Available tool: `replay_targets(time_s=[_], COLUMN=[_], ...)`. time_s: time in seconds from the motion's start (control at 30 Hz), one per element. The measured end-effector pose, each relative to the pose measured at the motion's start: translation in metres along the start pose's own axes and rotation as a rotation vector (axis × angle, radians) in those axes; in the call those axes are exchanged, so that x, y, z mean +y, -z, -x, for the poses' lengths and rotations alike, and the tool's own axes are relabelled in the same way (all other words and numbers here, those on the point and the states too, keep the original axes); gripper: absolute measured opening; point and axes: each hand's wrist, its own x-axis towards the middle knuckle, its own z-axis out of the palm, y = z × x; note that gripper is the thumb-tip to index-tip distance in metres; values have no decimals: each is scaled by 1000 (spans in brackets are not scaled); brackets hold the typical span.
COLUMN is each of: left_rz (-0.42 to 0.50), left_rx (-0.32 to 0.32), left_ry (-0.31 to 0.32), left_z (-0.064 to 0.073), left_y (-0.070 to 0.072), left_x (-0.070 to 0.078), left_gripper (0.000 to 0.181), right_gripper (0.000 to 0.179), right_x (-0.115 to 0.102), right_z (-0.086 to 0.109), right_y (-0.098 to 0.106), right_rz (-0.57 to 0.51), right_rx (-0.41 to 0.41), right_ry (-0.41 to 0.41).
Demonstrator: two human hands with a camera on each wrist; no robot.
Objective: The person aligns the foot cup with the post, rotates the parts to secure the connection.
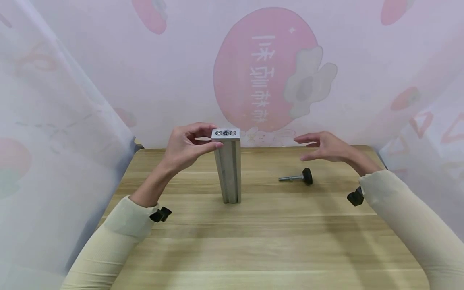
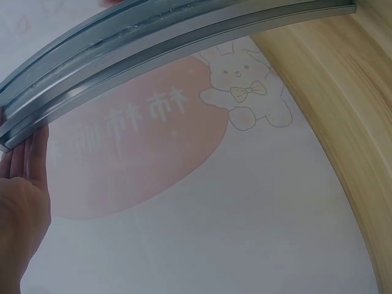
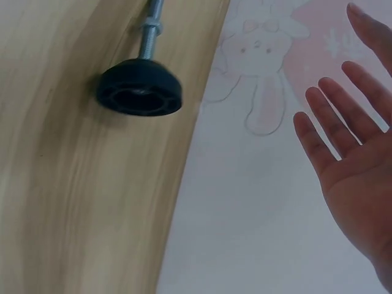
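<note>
An aluminium extrusion profile [image 1: 228,171] stands upright on the wooden table, its end plate on top showing a row of screw holes. My left hand [image 1: 186,147] grips it near the top, thumb on the near side and fingers on the far side. In the left wrist view, the grooved profile [image 2: 177,30] runs across the top with the left hand [image 2: 24,202] at its end. My right hand [image 1: 324,146] hovers over the table, fingers apart and holding nothing. Below it lies a levelling foot [image 1: 307,176] with a black round base and threaded stem; the right wrist view shows its base [image 3: 139,89] closely.
The wooden table [image 1: 261,237] carries the profile and the levelling foot. White printed cloth [image 1: 174,80] with pink shapes hangs close behind the table and on both sides. A small black device [image 1: 161,214] is worn at the left wrist, another [image 1: 355,196] at the right.
</note>
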Motion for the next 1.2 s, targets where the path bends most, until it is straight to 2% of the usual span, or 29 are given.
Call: replay_targets(time_s=[0.37, 0.53, 0.87, 1.2], left_rz=[7, 9, 20, 52], left_rx=[-7, -2, 0, -4], left_ry=[-4, -2, 38, 51], left_z=[0, 0, -1, 0], left_y=[1, 1, 1, -1], left_x=[2, 2, 3, -2], left_gripper=[35, 35, 36, 37], right_gripper=[71, 72, 78, 79], right_x=[53, 70, 99, 113], right_z=[16, 23, 32, 37], right_y=[-14, -24, -41, -52], right_rz=[-67, -108, -161, -179], right_rx=[-89, -109, -86, -71], right_ry=[-60, -45, -45, -84])
